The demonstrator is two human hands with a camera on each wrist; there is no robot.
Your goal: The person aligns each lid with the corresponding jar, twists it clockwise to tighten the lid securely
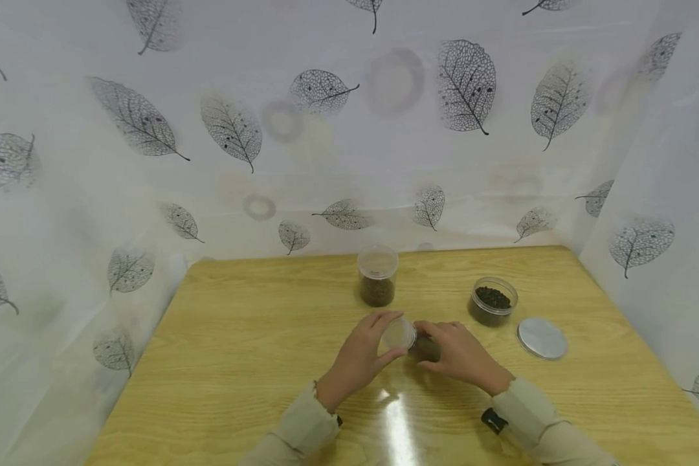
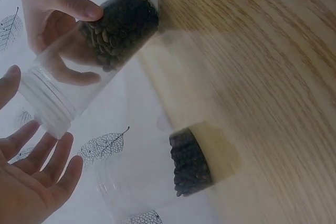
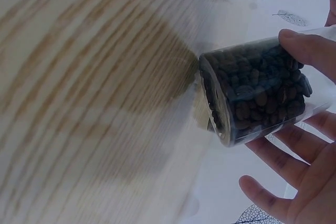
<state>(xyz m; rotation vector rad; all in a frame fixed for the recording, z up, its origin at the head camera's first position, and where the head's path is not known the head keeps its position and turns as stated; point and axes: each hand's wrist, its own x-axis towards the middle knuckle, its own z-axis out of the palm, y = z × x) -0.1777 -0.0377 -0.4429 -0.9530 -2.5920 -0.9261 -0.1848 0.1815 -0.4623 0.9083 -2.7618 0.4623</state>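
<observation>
A clear jar of dark brown beans, which look like coffee beans (image 3: 262, 87), is held tilted on its side a little above the table. My right hand (image 1: 457, 353) grips the jar's body, with the thumb on one side and the fingers under the other. The beans lie toward the base end. At the other end, my left hand (image 1: 358, 356) has its thumb and fingers spread round the clear lid (image 1: 397, 333). In the left wrist view, the left fingertips are right at the rim of that lid (image 2: 47, 103).
Behind the hands stands a taller clear jar (image 1: 377, 275), partly filled with dark beans. To the right sits a shorter clear jar (image 1: 492, 301) without a lid, holding dark pieces. A silver round lid (image 1: 542, 338) lies beside it on the wooden table (image 1: 239, 336). Leaf-patterned sheeting (image 1: 338, 155) surrounds the table.
</observation>
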